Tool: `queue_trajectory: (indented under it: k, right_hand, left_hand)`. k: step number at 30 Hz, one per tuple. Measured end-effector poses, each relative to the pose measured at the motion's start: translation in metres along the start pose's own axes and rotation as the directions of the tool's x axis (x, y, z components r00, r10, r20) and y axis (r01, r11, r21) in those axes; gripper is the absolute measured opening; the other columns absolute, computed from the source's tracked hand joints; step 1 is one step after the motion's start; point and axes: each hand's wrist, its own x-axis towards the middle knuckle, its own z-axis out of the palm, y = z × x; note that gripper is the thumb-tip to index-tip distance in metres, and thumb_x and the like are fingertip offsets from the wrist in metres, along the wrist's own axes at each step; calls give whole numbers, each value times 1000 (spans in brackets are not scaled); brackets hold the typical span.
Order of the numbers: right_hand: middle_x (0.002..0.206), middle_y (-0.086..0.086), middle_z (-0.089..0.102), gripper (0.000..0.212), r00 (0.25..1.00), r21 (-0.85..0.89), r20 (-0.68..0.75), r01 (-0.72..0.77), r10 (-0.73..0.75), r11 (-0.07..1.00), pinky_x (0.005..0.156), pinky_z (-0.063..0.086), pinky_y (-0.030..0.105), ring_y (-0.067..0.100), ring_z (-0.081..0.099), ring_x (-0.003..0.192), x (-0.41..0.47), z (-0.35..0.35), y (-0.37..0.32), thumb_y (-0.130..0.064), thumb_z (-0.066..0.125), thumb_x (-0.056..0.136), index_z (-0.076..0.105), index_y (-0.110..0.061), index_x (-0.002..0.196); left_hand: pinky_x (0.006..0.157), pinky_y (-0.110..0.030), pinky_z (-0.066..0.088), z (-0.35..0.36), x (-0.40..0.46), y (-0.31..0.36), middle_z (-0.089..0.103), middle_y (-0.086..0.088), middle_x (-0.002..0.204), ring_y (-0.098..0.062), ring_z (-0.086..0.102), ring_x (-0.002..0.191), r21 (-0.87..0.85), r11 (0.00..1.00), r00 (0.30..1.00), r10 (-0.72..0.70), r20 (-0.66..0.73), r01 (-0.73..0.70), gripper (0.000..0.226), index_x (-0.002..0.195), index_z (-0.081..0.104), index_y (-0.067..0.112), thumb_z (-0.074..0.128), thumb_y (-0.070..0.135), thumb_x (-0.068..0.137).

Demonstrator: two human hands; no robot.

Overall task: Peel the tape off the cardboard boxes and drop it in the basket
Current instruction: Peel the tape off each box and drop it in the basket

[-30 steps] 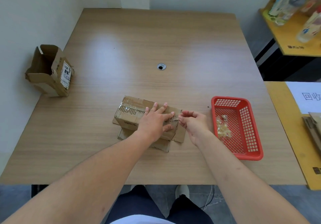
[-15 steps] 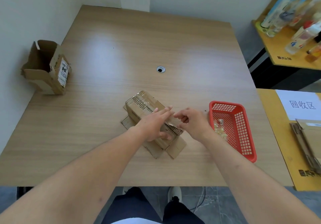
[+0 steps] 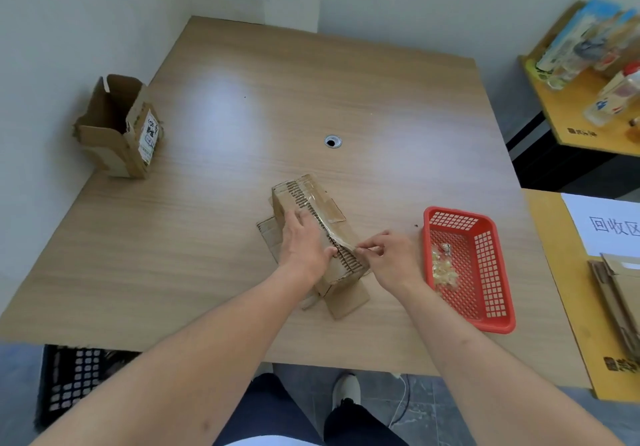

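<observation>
Fingers of the right hand (image 3: 393, 258) pinched a strip of tape (image 3: 341, 245) at the near top edge of the cardboard box (image 3: 313, 224). Left hand (image 3: 304, 243) lay flat, pressing the box on the table (image 3: 207, 238). Just right stood the red basket (image 3: 467, 265), tape scraps (image 3: 441, 267) inside.

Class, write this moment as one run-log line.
left hand: holds cardboard box steady | right hand: pinches tape end | red basket: holds peeled tape scraps | step: peeling
</observation>
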Motion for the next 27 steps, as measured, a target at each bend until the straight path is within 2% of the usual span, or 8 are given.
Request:
queue_trajectory:
  k: [4, 7, 11, 14, 17, 20, 24, 27]
  right_hand:
    - [77, -3, 72, 11, 997, 12, 76, 3, -4, 1000, 78, 57, 40, 13, 63, 69, -10, -8, 7, -14, 82, 85, 81, -18, 95]
    - [78, -3, 72, 20, 990, 10, 108, 85, -85, 996, 75, 59, 41, 16, 66, 70, -16, -13, 12, -16, 81, 86, 81, -21, 105]
    - [75, -20, 63, 27, 974, 3, 88, 210, -210, 978, 66, 43, 10, -4, 60, 70, -15, -18, 16, -20, 78, 91, 78, -32, 115]
    - [81, -12, 65, 22, 986, 123, 86, 134, -145, 983, 67, 43, 11, -1, 56, 67, -10, -17, 17, -16, 75, 92, 80, -30, 109]
    - [92, 6, 73, 20, 988, 333, 147, -16, -35, 943, 77, 58, 30, 11, 66, 73, -3, -20, 14, -4, 77, 89, 81, -23, 95]
    - [95, -1, 75, 30, 972, 365, 233, -51, -38, 929, 83, 59, 22, 5, 69, 77, 1, -23, 12, 0, 78, 86, 78, -28, 97]
    - [88, -3, 71, 34, 951, 171, 295, 47, -96, 984, 80, 56, 22, 7, 62, 74, 8, -25, 9, -7, 82, 84, 76, -25, 111]
    - [84, -12, 67, 27, 928, -15, 352, 136, -122, 991, 78, 49, 17, 3, 60, 75, 10, -23, 7, -17, 84, 84, 79, -24, 110]
  left_hand:
    - [121, -37, 24, 6, 0, -6, -6, 3, 170, -27, 20, 154, -98, 991, 989, 100, 111, -90, 94, 159, 17, 10, 77, 31, 90]
    - [119, -37, 29, 10, -4, -9, -7, 6, 170, -27, 25, 152, -125, 985, 985, 136, 104, -123, 91, 157, 26, 11, 77, 38, 87]
    - [118, -37, 33, 14, -12, -8, -17, 9, 168, -22, 19, 154, -101, 980, 972, 183, 146, -169, 118, 161, 14, 13, 77, 61, 74]
    - [119, -43, 34, 15, -13, -5, -27, 12, 164, -24, 15, 155, -49, 984, 965, 179, 190, -173, 124, 162, 7, 20, 79, 67, 72]
    - [123, -46, 26, 13, -7, -2, -29, 9, 165, -26, 2, 157, -12, 977, 947, 209, 245, -213, 120, 163, 6, 21, 80, 60, 76]
    - [127, -41, 12, 5, 5, -1, -26, 6, 167, -24, -12, 156, 12, 951, 893, 285, 349, -308, 120, 164, 3, 19, 83, 49, 79]
    - [127, -39, 11, -8, 21, -5, -25, 6, 166, -22, -10, 156, 38, 900, 805, 369, 464, -434, 120, 163, 4, 18, 87, 37, 78]
    - [126, -33, 13, -12, 26, -7, -24, 3, 167, -18, -4, 156, 6, 898, 794, 385, 471, -439, 124, 163, 5, 12, 90, 31, 75]
